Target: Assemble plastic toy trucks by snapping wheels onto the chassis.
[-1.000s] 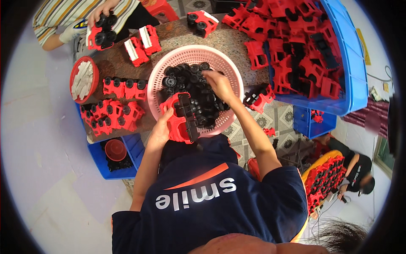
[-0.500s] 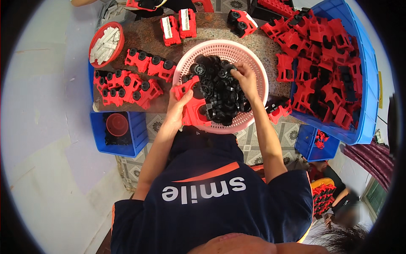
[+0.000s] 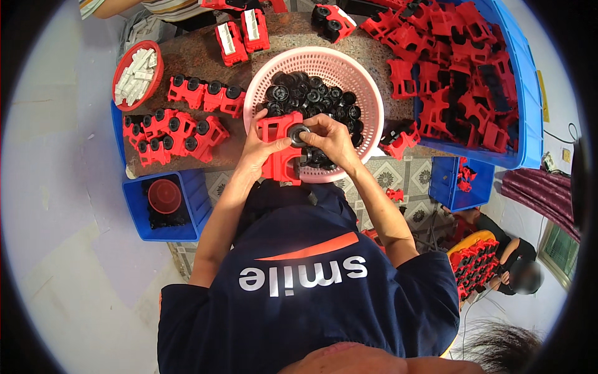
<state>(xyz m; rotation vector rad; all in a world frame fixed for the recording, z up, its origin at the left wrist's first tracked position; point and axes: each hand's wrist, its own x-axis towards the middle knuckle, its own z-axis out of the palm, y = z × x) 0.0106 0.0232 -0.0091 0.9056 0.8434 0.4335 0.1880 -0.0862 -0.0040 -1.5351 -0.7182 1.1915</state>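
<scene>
My left hand [image 3: 265,148] grips a red plastic toy truck body [image 3: 277,167] by its left side, over the near rim of a pink perforated basket [image 3: 374,118]. My right hand [image 3: 330,142] pinches a black toy wheel [image 3: 299,134] and holds it against the upper right side of the truck body. Whether the wheel is fixed to the body cannot be made out. Many loose black wheels [image 3: 314,96] fill the basket just beyond my hands.
Toy trucks with wheels [image 3: 177,128] stand in rows on the left of the stone-topped table [image 3: 187,59]. A red basket [image 3: 157,78] holds white parts. At right, a large blue crate [image 3: 529,106] is heaped with red truck bodies [image 3: 470,81]. Another person [image 3: 517,265] sits at lower right.
My right hand has come from the wheel pile to the truck body with a wheel. The body is now held more upright in my left hand. My view has shifted slightly.
</scene>
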